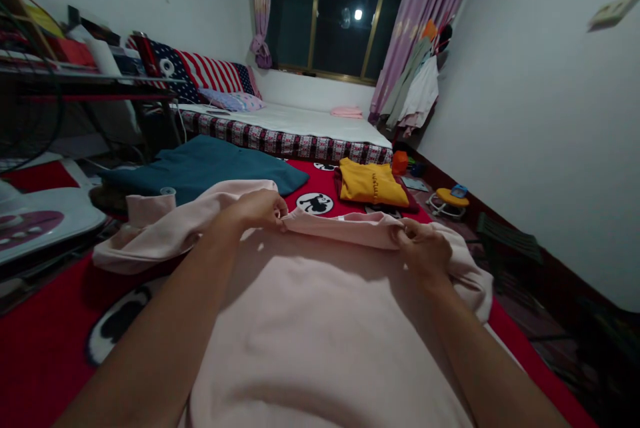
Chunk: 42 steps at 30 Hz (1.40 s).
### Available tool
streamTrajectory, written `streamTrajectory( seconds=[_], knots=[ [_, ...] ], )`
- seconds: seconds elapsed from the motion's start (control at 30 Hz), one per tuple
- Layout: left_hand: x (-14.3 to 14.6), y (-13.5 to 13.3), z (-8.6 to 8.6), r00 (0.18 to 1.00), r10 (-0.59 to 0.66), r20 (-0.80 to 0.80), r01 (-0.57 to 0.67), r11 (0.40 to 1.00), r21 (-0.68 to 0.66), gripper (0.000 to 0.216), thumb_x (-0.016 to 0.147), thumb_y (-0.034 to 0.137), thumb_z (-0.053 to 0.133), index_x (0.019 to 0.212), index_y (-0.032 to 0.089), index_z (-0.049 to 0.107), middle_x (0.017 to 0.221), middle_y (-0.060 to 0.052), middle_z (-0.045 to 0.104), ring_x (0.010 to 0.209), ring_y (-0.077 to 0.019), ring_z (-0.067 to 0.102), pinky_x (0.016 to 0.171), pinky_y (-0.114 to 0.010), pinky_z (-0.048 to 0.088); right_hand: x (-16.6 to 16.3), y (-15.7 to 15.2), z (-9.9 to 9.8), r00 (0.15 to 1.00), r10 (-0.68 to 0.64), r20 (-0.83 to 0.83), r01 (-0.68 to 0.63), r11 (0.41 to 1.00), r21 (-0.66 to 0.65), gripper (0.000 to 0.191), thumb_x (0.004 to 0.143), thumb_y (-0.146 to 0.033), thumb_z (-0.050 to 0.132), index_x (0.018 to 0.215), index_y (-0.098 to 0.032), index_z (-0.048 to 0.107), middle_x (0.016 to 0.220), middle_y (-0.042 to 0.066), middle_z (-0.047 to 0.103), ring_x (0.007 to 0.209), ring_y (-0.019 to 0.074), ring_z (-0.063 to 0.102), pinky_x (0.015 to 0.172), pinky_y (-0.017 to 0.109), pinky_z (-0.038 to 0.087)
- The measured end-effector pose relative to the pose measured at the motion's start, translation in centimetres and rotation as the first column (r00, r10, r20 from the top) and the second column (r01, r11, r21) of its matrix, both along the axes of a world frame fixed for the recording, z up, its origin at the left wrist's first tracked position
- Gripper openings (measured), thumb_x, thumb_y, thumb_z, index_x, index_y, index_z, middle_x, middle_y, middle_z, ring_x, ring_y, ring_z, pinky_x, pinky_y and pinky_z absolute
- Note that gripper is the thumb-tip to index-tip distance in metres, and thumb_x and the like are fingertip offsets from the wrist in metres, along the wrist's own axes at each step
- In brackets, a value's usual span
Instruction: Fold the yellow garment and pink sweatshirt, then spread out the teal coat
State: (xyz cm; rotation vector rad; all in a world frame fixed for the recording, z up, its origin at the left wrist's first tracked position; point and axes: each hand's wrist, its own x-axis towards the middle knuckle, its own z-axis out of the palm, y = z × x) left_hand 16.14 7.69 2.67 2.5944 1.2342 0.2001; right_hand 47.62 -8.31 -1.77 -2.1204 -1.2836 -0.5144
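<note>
A pale pink sweatshirt [320, 308] lies spread over the red blanket [40, 348], its neckline facing away from me and its body running toward me. My left hand [260, 209] pinches the fabric at the left end of the collar. At the collar's right end, the fingers of my right hand [424, 245] are closed on the cloth too. Between both hands the collar edge is stretched and slightly raised. One sleeve reaches out to the left with its cuff folded back; the other falls away on the right, partly behind my right hand.
Beyond the sweatshirt lie a teal garment [215, 165] on the left and a folded yellow garment [373, 183] on the right. A bed [300, 121] stands under the window. A cluttered desk [100, 78] is at left, a yellow stool [450, 199] at right.
</note>
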Motion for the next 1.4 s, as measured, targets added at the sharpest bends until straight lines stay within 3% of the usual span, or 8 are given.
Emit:
streamTrajectory(
  seconds=[0.2,0.3,0.4,0.6,0.9,1.0,1.17,1.4],
  knots=[
    [1.7,-1.4,1.6,0.976,0.212,0.054,-0.217,0.969,0.121,0.016,0.07,0.028,0.065,0.082,0.021,0.073,0.078,-0.004,0.072,0.077,-0.0216,0.064,0.062,-0.024,0.042,1.8,2.2,0.3,0.766,0.295,-0.571,-0.314,0.947,0.068,0.038,0.078,-0.039,0.053,0.105,-0.016,0.068,0.077,0.008,0.07,0.071,0.0229,0.065,0.061,0.031,0.048],
    [4.0,-1.1,-0.6,0.863,0.304,0.405,-0.42,0.876,0.239,0.035,0.083,0.023,0.052,0.116,0.017,0.063,0.104,-0.01,0.071,0.097,-0.0239,0.065,0.08,-0.029,0.048,1.8,3.4,-1.1,0.673,0.476,-0.567,-0.376,0.879,0.292,0.071,0.085,-0.039,0.048,0.148,-0.017,0.024,0.133,0.017,0.055,0.115,0.0235,0.059,0.084,0.035,0.05],
    [6.0,-0.8,-4.2,0.833,0.199,0.516,-0.364,0.9,0.241,0.066,0.085,0.026,0.055,0.145,0.013,0.032,0.141,-0.017,0.049,0.127,-0.0265,0.049,0.1,-0.036,0.043,1.2,3.6,-2.8,0.777,0.459,-0.43,-0.412,0.888,0.204,0.085,0.088,-0.039,0.046,0.151,-0.019,-0.009,0.156,0.016,0.022,0.141,0.0192,0.031,0.104,0.039,0.039],
    [7.1,-1.6,-8.3,0.972,0.018,0.233,-0.08,0.963,0.257,0.059,0.093,0.036,0.044,0.148,0.018,0.03,0.155,-0.014,0.027,0.145,-0.027,0.02,0.115,-0.052,0.018,0.6,2.3,-3.8,0.879,0.478,-0.005,-0.47,0.862,-0.191,0.062,0.09,-0.043,0.047,0.146,-0.021,0.034,0.158,0.008,0.022,0.147,0.0254,0.01,0.117,0.048,0.013],
    [6.5,-2.1,-9.5,0.996,0.088,-0.006,-0.085,0.974,0.209,0.061,0.093,0.059,0.031,0.145,0.027,0.039,0.156,-0.011,0.026,0.144,-0.0349,0.018,0.113,-0.061,0.011,0.0,4.1,-3.9,0.994,0.064,0.087,-0.012,0.866,-0.5,0.045,0.093,-0.034,0.04,0.128,-0.008,0.055,0.142,0.023,0.045,0.136,0.0363,0.035,0.106,0.058,0.027],
    [6.6,-2.3,-9.4,0.996,0.09,-0.007,-0.087,0.973,0.215,0.061,0.093,0.059,0.031,0.145,0.027,0.039,0.156,-0.011,0.026,0.144,-0.0353,0.019,0.112,-0.061,0.012,-2.5,5.7,-2.8,0.971,0.232,0.058,-0.178,0.863,-0.473,0.04,0.093,-0.028,0.04,0.126,-0.015,0.057,0.147,0.016,0.041,0.139,0.0321,0.03,0.108,0.058,0.025],
    [6.7,-2.0,-9.8,0.994,0.103,0.025,-0.106,0.965,0.24,0.057,0.096,0.053,0.029,0.145,0.027,0.038,0.155,-0.011,0.029,0.143,-0.0329,0.023,0.113,-0.059,0.014,-5.6,9.5,-3.0,0.775,0.627,-0.084,-0.562,0.622,-0.546,0.048,0.099,-0.037,0.03,0.144,-0.024,0.039,0.156,0.007,0.029,0.144,0.0237,0.022,0.112,0.054,0.021],
    [6.9,-1.6,-10.1,0.991,0.129,0.033,-0.133,0.96,0.245,0.055,0.096,0.051,0.031,0.144,0.026,0.04,0.155,-0.014,0.027,0.144,-0.0314,0.021,0.113,-0.058,0.015,-7.3,15.0,-3.9,0.896,0.43,-0.112,-0.411,0.706,-0.577,0.055,0.098,-0.04,0.021,0.15,-0.023,0.026,0.159,0.007,0.017,0.146,0.026,0.014,0.111,0.064,0.013]
  ],
)
